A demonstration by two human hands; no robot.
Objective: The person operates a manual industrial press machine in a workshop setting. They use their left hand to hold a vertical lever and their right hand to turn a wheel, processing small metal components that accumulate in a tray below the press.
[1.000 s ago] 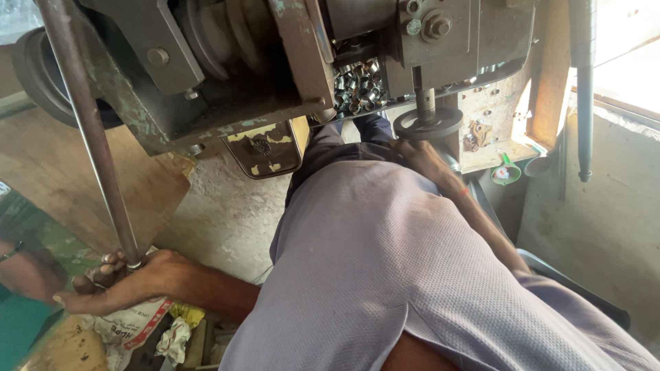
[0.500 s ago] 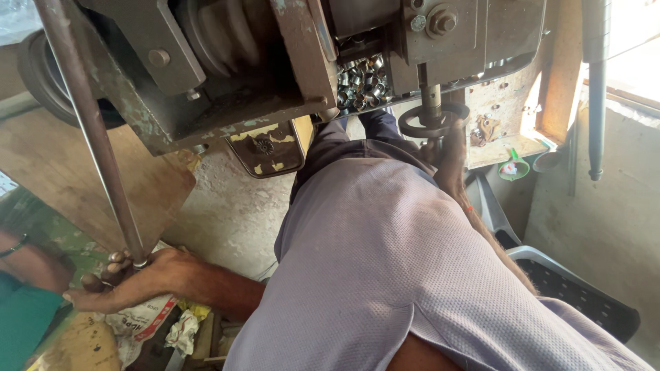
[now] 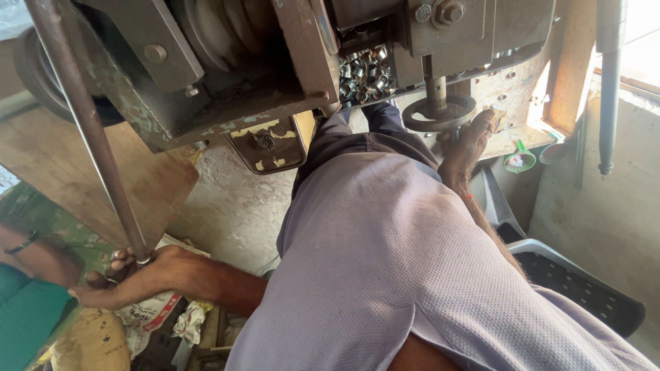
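Observation:
My left hand (image 3: pixel 134 276) grips the lower end of a long grey steel lever rod (image 3: pixel 86 120) that rises up to the left of a heavy grey press machine (image 3: pixel 227 75). My right hand (image 3: pixel 466 144) reaches forward and rests against the round metal plate (image 3: pixel 438 113) under the machine's vertical spindle, fingers loosely spread. Behind the frame sits a heap of small shiny metal rings (image 3: pixel 364 69). My lilac shirt (image 3: pixel 399 261) fills the lower middle of the view.
Another person's arm with a dark wristband (image 3: pixel 27 244) lies at the far left over green cloth. Crumpled paper and scraps (image 3: pixel 165 316) lie below my left hand. A black plastic crate (image 3: pixel 584 288) is at right, a small green funnel (image 3: pixel 520 158) beyond it.
My right hand has come up beside the round plate under the spindle. My left hand stays on the rod's lower end. The view has shifted slightly.

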